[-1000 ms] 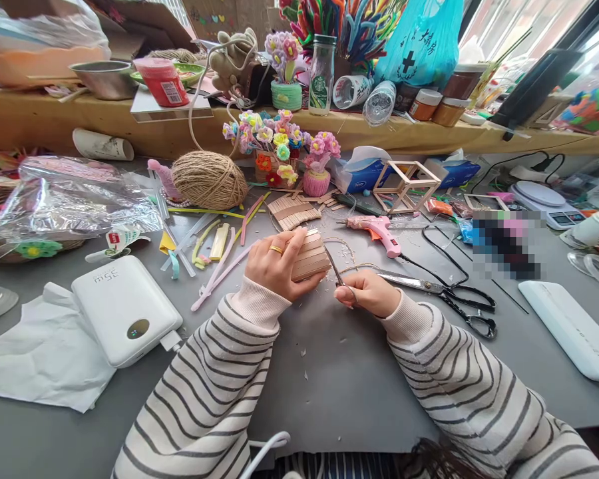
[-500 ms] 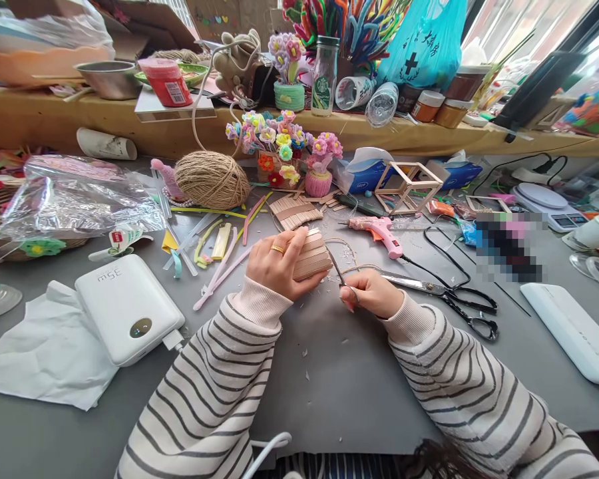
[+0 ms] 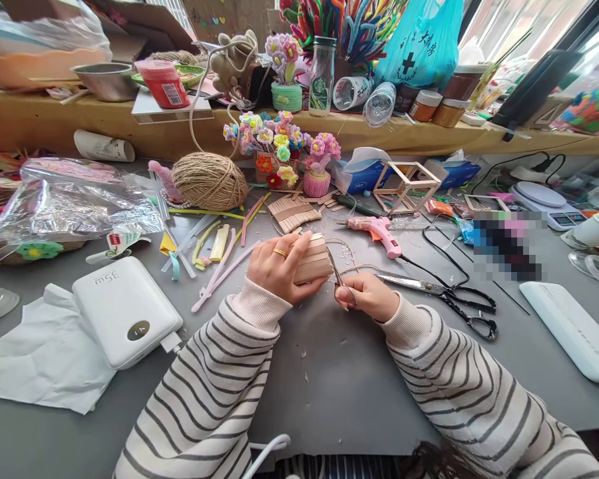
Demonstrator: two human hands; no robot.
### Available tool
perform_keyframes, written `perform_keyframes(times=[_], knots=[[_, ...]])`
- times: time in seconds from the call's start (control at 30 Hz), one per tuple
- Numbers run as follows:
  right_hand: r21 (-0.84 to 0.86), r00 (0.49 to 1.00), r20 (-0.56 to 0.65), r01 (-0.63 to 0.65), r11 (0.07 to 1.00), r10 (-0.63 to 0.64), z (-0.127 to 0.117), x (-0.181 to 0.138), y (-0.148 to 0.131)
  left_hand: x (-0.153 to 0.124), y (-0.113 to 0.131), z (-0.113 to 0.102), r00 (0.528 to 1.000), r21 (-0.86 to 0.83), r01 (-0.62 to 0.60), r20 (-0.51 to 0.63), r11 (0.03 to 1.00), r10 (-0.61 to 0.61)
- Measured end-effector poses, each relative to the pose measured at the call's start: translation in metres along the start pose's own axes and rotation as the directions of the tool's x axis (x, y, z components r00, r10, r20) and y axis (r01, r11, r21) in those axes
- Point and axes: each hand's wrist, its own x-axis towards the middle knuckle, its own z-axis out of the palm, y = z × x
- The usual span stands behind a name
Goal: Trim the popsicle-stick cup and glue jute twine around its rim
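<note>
In my head view, my left grip (image 3: 278, 266) is clamped on the sticks (image 3: 313, 263), left of the glue gun (image 3: 387, 241) and nearer me. My right grip (image 3: 368, 296), on my side of the gun, is closed around the scissors (image 3: 335, 267), their blades beside the sticks; I cannot tell whether they touch. Shears (image 3: 435, 289) lie right of the gun.

Loose cream sleeves (image 3: 199, 392) are showing thin dark grey stripes, plain pale ribbed cuffs (image 3: 261, 304) are snugly finishing them off, and a gold ring (image 3: 279, 252) is gleaming on the left hand (image 3: 275, 269).
</note>
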Motion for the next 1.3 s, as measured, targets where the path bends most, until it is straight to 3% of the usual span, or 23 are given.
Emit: perform_keyframes(times=[0.27,0.43,0.53,0.63,0.8,1.03,1.3], knots=[[0.166,0.998,-0.05,-0.017,0.986,0.025,0.008,0.002,0.001,-0.001,0.0,0.002,0.998,0.006,0.047,-0.044,0.999,-0.046],[0.181,1.0,0.0,-0.022,0.983,0.022,0.006,0.004,0.001,-0.002,0.0,0.002,0.997,0.008,0.069,-0.047,0.998,-0.068],[0.105,0.999,0.041,0.008,0.994,-0.013,0.0,0.003,0.002,-0.002,0.0,0.002,0.997,0.004,0.065,-0.035,0.998,-0.065],[-0.091,0.999,0.007,0.042,0.995,-0.042,-0.006,0.001,0.003,-0.001,0.001,0.001,0.997,-0.003,0.079,-0.026,0.997,-0.079],[-0.374,0.999,0.035,0.049,0.926,-0.038,-0.012,-0.002,0.002,-0.001,0.001,0.0,0.997,-0.008,0.069,-0.028,0.998,-0.069],[-0.381,0.995,0.083,0.085,0.921,-0.057,-0.012,-0.003,-0.001,-0.002,0.001,0.001,0.999,-0.033,0.048,-0.011,0.998,-0.048],[-0.264,0.992,-0.084,0.073,0.962,-0.099,-0.004,0.001,0.002,-0.001,0.0,0.002,0.997,-0.011,0.07,-0.022,0.998,-0.07]])
